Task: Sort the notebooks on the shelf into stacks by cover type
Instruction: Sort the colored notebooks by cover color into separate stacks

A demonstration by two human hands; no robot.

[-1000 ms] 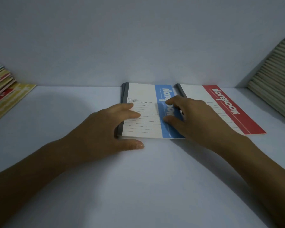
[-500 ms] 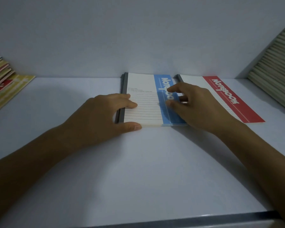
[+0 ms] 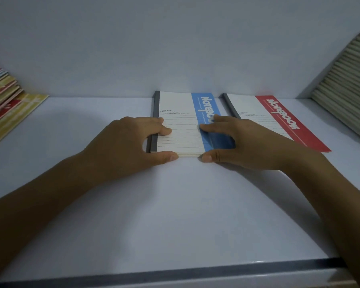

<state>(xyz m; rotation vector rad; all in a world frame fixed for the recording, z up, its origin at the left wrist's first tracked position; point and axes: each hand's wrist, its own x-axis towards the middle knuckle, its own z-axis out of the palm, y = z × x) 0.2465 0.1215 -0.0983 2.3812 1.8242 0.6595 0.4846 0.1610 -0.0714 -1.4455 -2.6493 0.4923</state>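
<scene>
Both hands are on the blue-band notebook (image 3: 179,129), mid-shelf, lying flat with its far end at the back wall (image 3: 175,48). Dark grey spine on the left, white lined cover, blue band w/ "Notebook" down the right side.

L hand (image 3: 123,142): fingers curled over the spine edge onto the cover, thumb pressed along the near page edge. It's a grip, not a flat palm.

R hand (image 3: 243,142): fingers bent and laid across the blue band, thumb tucked against the near edge just beside my L thumb, so it pinches that corner. Thumbs are close but not touching.

The near edge shows a thick cream page block w/ layer lines. Can't tell if it's one book or several stacked.

Red-band notebook (image 3: 279,119): same layout, flat, just right of the blue one w/ a narrow gap at the far end. My R wrist covers part of its near-left corner.

Far left: stack of colourful notebooks (image 3: 4,100), red/yellow/blue covers, fanned out, well apart from my hands.

Far right: row of grey-beige notebooks (image 3: 345,84) leaning tilted, page edges toward me.

Shelf (image 3: 175,204) is white w/ a dark strip along its front lip (image 3: 175,273).
</scene>
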